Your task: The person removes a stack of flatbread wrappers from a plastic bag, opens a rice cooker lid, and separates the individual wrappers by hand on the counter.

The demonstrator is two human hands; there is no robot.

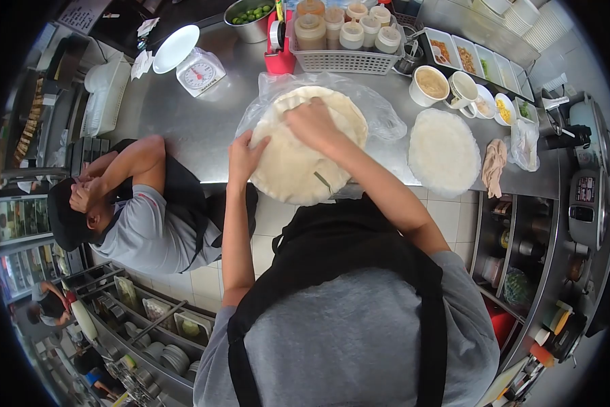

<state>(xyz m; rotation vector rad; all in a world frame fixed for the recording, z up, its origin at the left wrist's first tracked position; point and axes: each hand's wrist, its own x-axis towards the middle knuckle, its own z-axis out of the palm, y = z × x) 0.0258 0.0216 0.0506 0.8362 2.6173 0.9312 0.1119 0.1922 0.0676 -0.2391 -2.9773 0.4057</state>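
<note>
A large pale round of thin dough sheets [294, 166], seemingly a stack, lies on a clear plastic bag [384, 127] at the front edge of the steel counter. My left hand [248, 157] is at the round's left rim, thumb on top and fingers closed about the edge. Near the far side of the round, my right hand [313, 125] is closed, its curled fingers down on the dough; the fingertips are partly hidden. A small dark green strip [322, 180] shows on the near part of the round. Another pale round [444, 152] rests to the right.
Behind stand a scale [199, 73], a red holder [280, 61] and a grey basket [345, 62] of sauce bottles. At right are a tub of paste [429, 86], small bowls and a cloth [494, 166]. A co-worker [149, 210] stands close on my left.
</note>
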